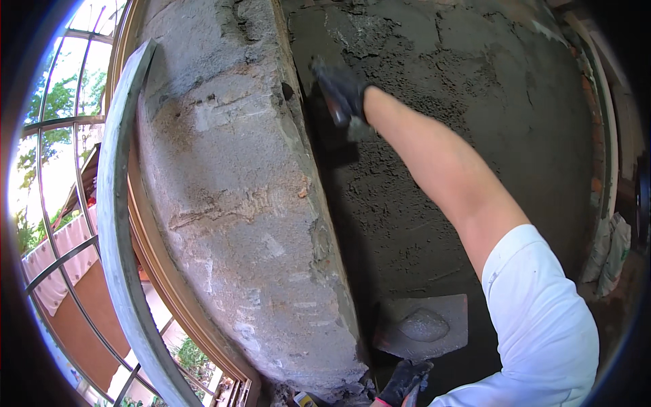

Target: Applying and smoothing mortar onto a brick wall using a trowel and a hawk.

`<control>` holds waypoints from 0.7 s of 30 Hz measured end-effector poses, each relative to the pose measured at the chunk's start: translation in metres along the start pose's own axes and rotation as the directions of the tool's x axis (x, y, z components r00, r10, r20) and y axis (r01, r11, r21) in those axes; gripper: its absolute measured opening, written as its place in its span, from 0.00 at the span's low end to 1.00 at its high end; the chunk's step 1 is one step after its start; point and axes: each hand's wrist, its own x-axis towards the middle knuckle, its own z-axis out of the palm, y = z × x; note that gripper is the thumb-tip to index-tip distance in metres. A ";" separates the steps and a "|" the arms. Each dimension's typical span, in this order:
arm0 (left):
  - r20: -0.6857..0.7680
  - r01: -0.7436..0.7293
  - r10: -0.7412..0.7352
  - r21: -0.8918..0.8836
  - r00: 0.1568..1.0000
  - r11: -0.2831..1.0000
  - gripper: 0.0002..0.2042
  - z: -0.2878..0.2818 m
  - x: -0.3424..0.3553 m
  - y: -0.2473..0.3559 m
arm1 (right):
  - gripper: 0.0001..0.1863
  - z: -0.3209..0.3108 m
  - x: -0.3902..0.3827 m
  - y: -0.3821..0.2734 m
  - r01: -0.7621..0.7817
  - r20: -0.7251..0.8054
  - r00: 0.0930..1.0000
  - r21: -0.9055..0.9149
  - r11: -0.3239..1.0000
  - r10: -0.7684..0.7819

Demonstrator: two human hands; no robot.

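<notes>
The black-gloved right hand (344, 91) was clamped on a brown-handled plastering trowel (337, 115) at the dark, mortar-coated wall (407, 224). The black-gloved left hand (404, 381), whose grip I could not tell, was just below a grey rectangular board (457, 325) bearing 1 mortar lump (422, 325).

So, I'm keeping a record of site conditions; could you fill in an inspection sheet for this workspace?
Surface: wall coated in dark grey mortar, pitted in the middle, smoother to the right; the concrete strip left of it is rough and patchy.
Tools: trowel at the wall, mostly hidden; board carrying a lump of mortar.
Clutter: bags at far right; small package at the bottom edge.
Hands: right hand gloved, closed around the trowel; left hand gloved, just below the board, grip unclear.
Cables: nothing seen.
Surroundings: barred window at left, greenery outside.
</notes>
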 end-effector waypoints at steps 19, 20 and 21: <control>0.017 -0.167 0.167 -0.008 0.986 0.986 0.06 0.050 0.016 0.046 | 0.22 -0.180 0.073 -0.019 0.009 -0.147 0.984 -0.521 0.853 -0.101; 0.018 -0.171 0.171 -0.008 0.985 0.985 0.06 0.053 0.018 0.045 | 0.22 -0.194 0.079 -0.016 0.004 -0.149 0.984 -0.524 0.852 -0.096; 0.009 -0.176 0.176 -0.009 0.984 0.984 0.06 0.054 0.018 0.047 | 0.24 -0.199 0.081 -0.015 -0.075 -0.185 0.983 -0.382 0.921 0.003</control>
